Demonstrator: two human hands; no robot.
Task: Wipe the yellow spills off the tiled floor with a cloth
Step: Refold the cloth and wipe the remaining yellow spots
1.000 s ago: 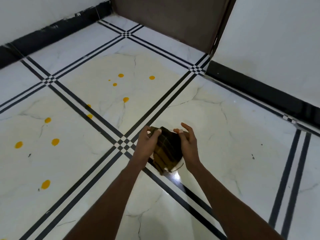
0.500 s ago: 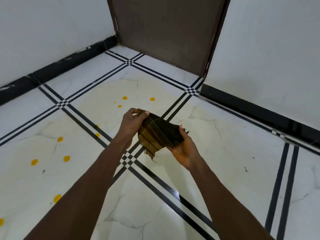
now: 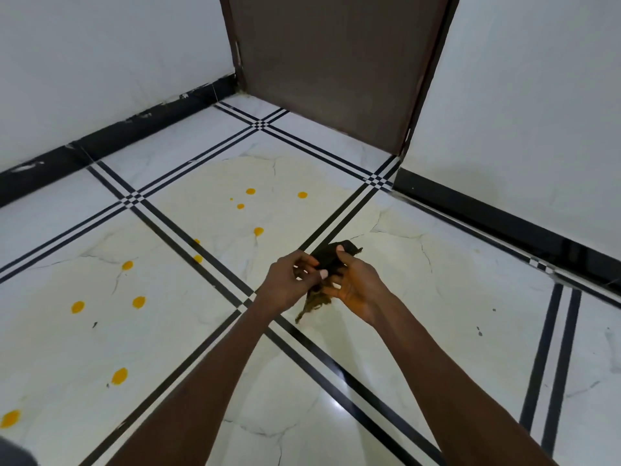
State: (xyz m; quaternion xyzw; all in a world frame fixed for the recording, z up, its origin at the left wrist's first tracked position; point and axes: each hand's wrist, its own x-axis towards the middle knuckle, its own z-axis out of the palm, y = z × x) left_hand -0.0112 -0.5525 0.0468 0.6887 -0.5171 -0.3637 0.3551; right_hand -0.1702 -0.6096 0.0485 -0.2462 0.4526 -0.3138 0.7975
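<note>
1. White marble-look tiled floor (image 3: 420, 297) with black double-line borders fills the view; white walls with a black skirting (image 3: 504, 216) meet at a far corner, where a brown door (image 3: 332, 62) stands.
2. Both bare forearms reach in from the near edge, and the hands meet above the floor near the middle of the view.
3. A dark cloth (image 3: 331, 255) is bunched between the two hands, held up off the tiles; a frayed, lighter end hangs down below them.
4. The left hand (image 3: 289, 284) has its fingers curled in, pinching the cloth's near side.
5. The right hand (image 3: 358, 285), palm turned partly up, cups the cloth, thumb pressed on top of the fabric.
6. Yellow spills (image 3: 258, 231) lie as separate round drops, all to the left of the hands: a small cluster on the far tile, two on the black border line, and several more across the near-left tile, one at the left edge of the view.
7. None of the drops touches the cloth.
</note>
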